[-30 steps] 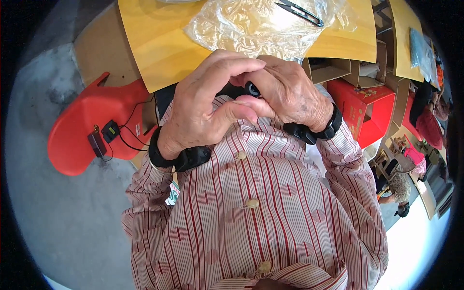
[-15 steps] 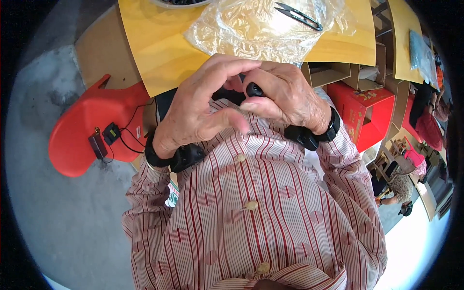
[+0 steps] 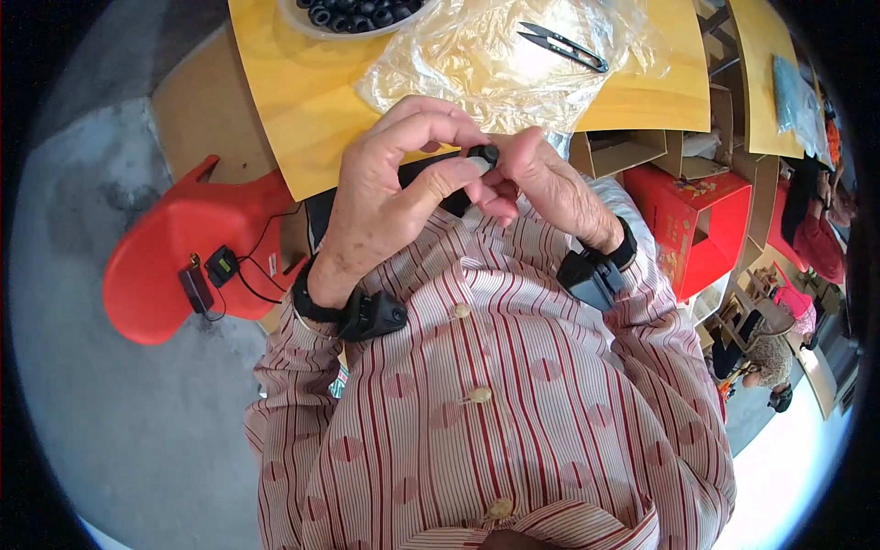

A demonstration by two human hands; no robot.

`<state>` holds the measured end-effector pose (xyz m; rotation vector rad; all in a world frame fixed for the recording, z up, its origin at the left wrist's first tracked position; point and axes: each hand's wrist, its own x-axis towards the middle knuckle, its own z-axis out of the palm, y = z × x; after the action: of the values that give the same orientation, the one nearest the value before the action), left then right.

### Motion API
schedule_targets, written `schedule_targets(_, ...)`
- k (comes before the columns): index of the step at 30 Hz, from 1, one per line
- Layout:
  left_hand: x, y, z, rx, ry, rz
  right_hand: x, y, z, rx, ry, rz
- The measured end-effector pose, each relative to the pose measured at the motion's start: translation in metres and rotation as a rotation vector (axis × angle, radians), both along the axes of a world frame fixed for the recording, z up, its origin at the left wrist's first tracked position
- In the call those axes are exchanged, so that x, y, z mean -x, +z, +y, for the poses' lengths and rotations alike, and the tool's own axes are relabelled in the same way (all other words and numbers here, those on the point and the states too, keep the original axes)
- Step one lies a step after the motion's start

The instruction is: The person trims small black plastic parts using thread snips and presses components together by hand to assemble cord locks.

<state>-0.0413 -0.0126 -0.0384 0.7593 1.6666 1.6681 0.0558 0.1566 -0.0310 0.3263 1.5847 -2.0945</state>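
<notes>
Near the table (image 3: 316, 119): steadying a black part (image 3: 484, 156).
Left hand (image 3: 376, 202) is pinching it; I am advising even pressure. Right hand (image 3: 564, 197): I cannot tell its hold.

In the grip: small black rounded piece (image 3: 484, 154), smooth, plastic or rubber unclear. Just beyond: crumpled clear plastic sheet (image 3: 431, 73), glossy; slim black metal snips (image 3: 561, 41) on it. Left: smooth curved red plastic chair (image 3: 156, 261). Right: boxy red cardboard carton (image 3: 674, 220), glossy. Below the grip: red-striped cloth shirt (image 3: 513, 339), matt.
</notes>
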Motion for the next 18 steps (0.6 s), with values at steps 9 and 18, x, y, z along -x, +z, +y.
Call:
schedule_targets(9, 0.003, 0.003, -0.002, 0.017, -0.051, -0.503, 0.005, 0.013, 0.005, -1.307, 0.050, 0.754)
schedule_targets(18, 0.005, 0.002, -0.001, -0.003, -0.084, -0.573, 0.012, 0.016, 0.011, -1.368, 0.199, 0.965)
